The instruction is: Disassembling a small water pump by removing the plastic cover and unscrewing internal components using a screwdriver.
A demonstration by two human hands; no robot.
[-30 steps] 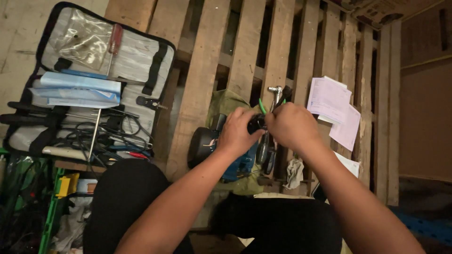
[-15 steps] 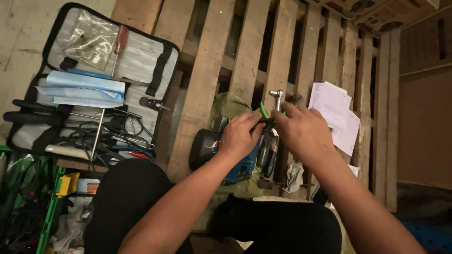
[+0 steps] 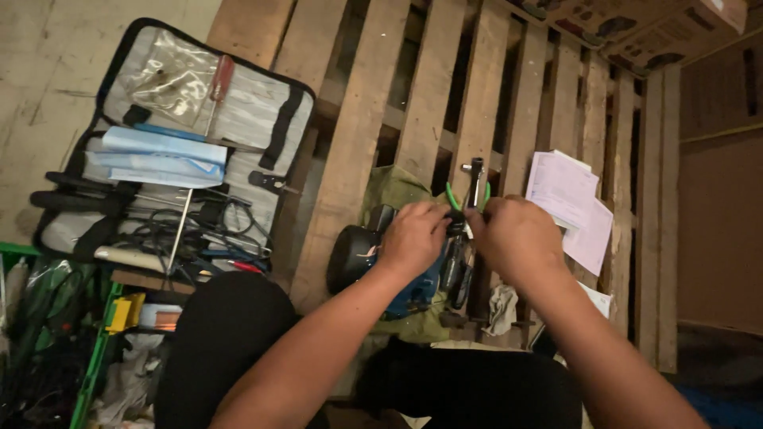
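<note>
Both hands, left hand [image 3: 413, 237] and right hand [image 3: 515, 238], grasp a green-handled tool [image 3: 474, 184] over the wooden pallet [image 3: 350, 159]; work looks mid-way, open tool case [image 3: 183, 143] beside.

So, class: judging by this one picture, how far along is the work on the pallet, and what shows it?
Done: the tool case lies open beside the pallet, and the blue-and-black power tool rests on a green cloth. In hand: the left hand and right hand meet at a small green-handled tool, beside a metal wrench. Left: the power tool is not put away, and papers lie loose.
</note>
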